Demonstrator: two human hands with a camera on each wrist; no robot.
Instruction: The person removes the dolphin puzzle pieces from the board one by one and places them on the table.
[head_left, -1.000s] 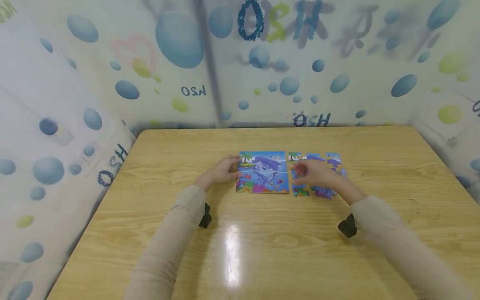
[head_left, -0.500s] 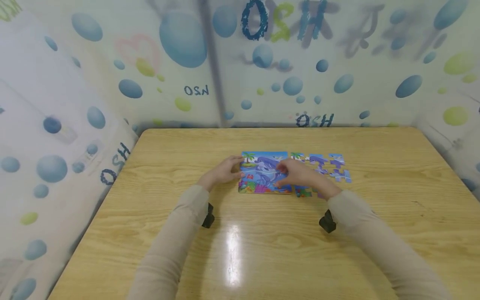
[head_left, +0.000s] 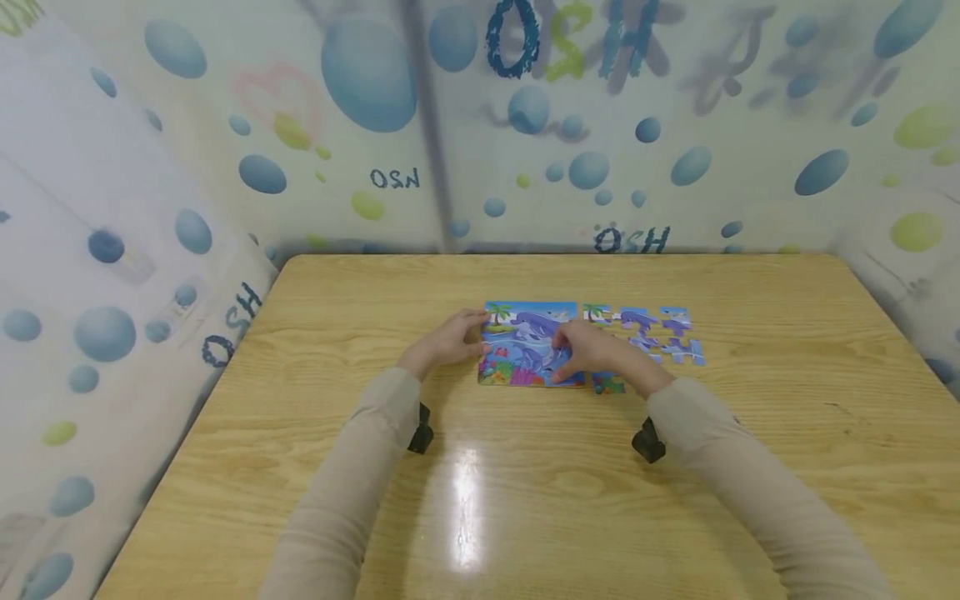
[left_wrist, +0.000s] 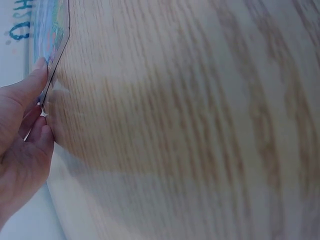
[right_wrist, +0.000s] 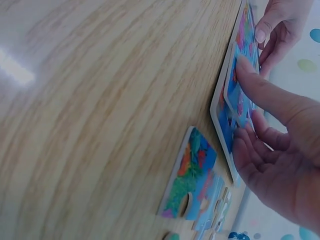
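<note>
A square puzzle board with a dolphin and sea picture lies flat on the table. My left hand holds its left edge, thumb toward the front and fingers farther back; the left wrist view shows the thumb on that edge. Over the board's right part, my right hand pinches a blue puzzle piece between thumb and fingers. That piece lies over the board's surface, slightly askew; whether it rests flat is unclear. Part of the board's right side is hidden by this hand.
Several loose puzzle pieces are spread right of the board, some partly behind the right hand. A coral-patterned piece lies near the board's front right corner. Bubble-print walls stand behind and left of the wooden table.
My right hand has moved left from the loose pieces onto the board's right side, bringing a puzzle piece, then slightly lower. The left hand stays at the left edge.
</note>
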